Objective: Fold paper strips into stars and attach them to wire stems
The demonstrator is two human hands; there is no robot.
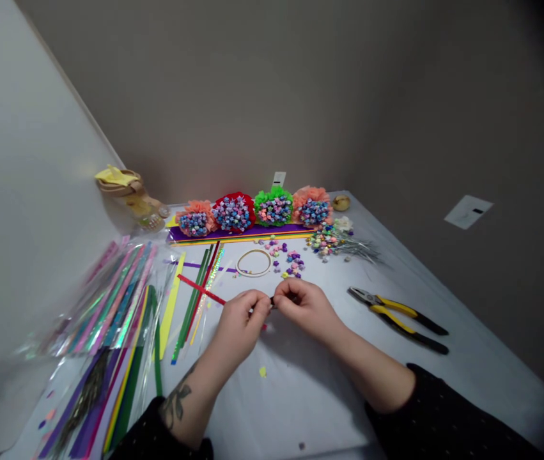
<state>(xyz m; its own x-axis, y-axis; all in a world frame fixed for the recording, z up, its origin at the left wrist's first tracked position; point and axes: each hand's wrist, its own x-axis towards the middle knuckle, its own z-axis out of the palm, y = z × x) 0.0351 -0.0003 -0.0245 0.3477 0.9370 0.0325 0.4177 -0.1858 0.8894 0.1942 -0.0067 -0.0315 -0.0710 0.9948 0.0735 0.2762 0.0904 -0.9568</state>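
A narrow red paper strip [201,289] runs from the left into my left hand [244,317], whose thumb and fingers are closed on it. My right hand [309,305] is just beside, fingertips pinched on the strip's other end. Only a small dark bit shows between the two hands; its exact shape is hidden by the fingers. Beyond my hands lies a cream ring [253,273], with small folded paper stars [295,257] to its right. Under the red strip's free end are green paper strips [197,291] and a sparkly strip [213,271].
Pliers [396,313] with yellow-black handles lie right. Several crepe-paper bundles of stars [233,213] line the back on purple sheets [252,234]. Wired stars [329,239] sit back right. Packaged strips [113,297] and loose coloured strips [123,396] cover the left. A tan pot [132,198] stands back left.
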